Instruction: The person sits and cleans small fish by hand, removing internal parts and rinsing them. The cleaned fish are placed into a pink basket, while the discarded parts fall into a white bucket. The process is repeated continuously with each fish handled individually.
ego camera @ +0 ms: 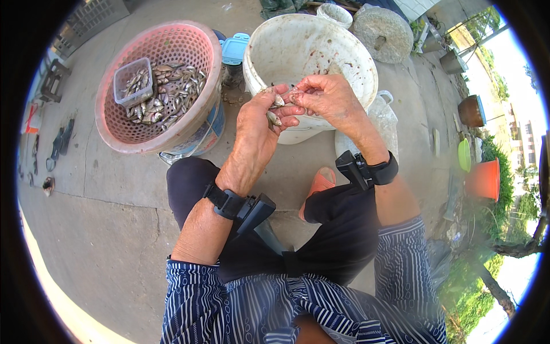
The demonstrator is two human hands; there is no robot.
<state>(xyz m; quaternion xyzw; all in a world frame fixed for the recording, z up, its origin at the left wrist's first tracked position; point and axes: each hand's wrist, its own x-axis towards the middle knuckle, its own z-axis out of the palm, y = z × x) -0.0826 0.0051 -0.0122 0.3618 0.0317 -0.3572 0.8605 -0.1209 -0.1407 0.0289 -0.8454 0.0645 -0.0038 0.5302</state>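
Observation:
Small silvery fish [273, 118] lie in my left hand [260, 114], one under the thumb and another against the fingers. My right hand [328, 99] meets it from the other side, its thumb and fingertips pinched together close to the fish. Something wet and reddish shows at those fingertips, too small to make out. Both hands are above the near rim of a large white plastic bucket [309, 38], whose inner wall is spotted with dark red bits. To the left, a pink perforated plastic basket [124, 116] holds many small fish [184, 86] and a clear plastic container [133, 81] with more fish.
The basket rests on a printed bucket [210, 131] with a wire handle. Between the vessels stands a jar with a blue lid [235, 48]. A round millstone [382, 34] and a small white pail [335, 15] are behind. A translucent plastic container [378, 122] touches the white bucket's right side.

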